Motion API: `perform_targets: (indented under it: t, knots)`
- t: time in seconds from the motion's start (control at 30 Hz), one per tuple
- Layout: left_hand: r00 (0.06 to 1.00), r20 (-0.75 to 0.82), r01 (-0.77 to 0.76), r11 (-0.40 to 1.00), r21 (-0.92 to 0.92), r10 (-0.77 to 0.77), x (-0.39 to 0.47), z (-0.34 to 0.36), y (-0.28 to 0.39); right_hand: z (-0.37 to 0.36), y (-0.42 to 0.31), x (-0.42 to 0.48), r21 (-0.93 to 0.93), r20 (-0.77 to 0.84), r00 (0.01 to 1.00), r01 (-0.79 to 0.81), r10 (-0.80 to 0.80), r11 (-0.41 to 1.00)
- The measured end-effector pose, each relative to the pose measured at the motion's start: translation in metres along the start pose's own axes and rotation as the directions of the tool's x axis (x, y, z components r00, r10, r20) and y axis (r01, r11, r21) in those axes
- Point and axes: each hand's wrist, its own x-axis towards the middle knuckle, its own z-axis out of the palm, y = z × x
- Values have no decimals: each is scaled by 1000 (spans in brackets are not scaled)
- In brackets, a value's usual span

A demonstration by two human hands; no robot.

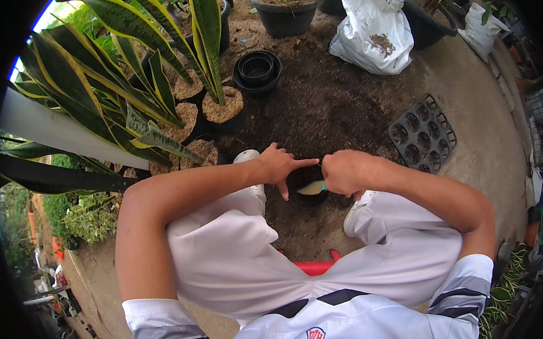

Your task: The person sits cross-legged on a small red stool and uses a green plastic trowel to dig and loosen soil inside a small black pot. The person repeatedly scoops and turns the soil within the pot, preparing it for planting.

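A black plastic plant pot (305, 204) stands on the soil between my shoes. My left hand (278, 165) is at its left side, index finger stretched along the far rim and thumb apart, pointing down by the near left rim. Whether these fingers press on the rim is hard to tell. My right hand (351, 171) is closed around a small pointed hand tool (312, 188) with a pale blade and a teal neck. The blade points left inside the pot opening. Most of the handle is hidden in my fist, and the pot's inside is dark.
Potted snake plants (223, 103) crowd the left. Beyond the pot are nested black pots (257, 70), a large planter (287, 14) and a white sack (374, 33). A black seedling tray (422, 133) lies to the right. A red seat edge (313, 267) shows beneath me.
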Motion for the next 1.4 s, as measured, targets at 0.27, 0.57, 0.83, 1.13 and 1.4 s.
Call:
perform_targets:
  t: [0.27,0.57,0.83,1.13,1.4]
  knots:
    - [1000,-1,1,999,32,-1,-1,-2,1,-4,2,0,-62,9,999,-34,35,997]
    - [1000,-1,-13,1000,28,13,3,-2,0,8,9,10,88,117,992,-64,53,994]
    - [1000,18,-6,1000,-14,6,2,-4,-1,13,14,21,204,185,983,-24,-14,979]
    - [999,39,9,1000,-18,-8,1,-4,0,15,18,14,198,152,988,-4,-26,980]
    - [999,40,-7,1000,-23,8,-1,-6,1,30,24,23,-469,-210,950,112,-233,876]
